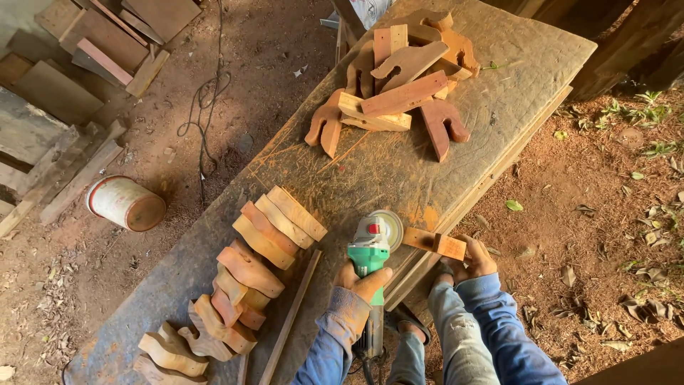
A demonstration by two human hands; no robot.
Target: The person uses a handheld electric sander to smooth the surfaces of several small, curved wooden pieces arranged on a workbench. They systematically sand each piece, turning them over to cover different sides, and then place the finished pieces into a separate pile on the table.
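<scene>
My left hand (362, 281) grips the body of a green angle grinder (370, 251) whose round sanding disc (388, 228) points away from me over the bench edge. My right hand (473, 262) holds a small reddish wooden block (436, 243) against the edge of the worn wooden bench (370, 171), right beside the disc. Both arms wear blue sleeves.
A row of shaped wooden pieces (246, 278) lies on the bench's near left, with a thin wooden strip (292, 317) beside it. A pile of rough cut-outs (399, 82) sits at the far end. A tipped bucket (127, 203), a cable (206, 100) and planks (92, 50) lie on the dirt floor.
</scene>
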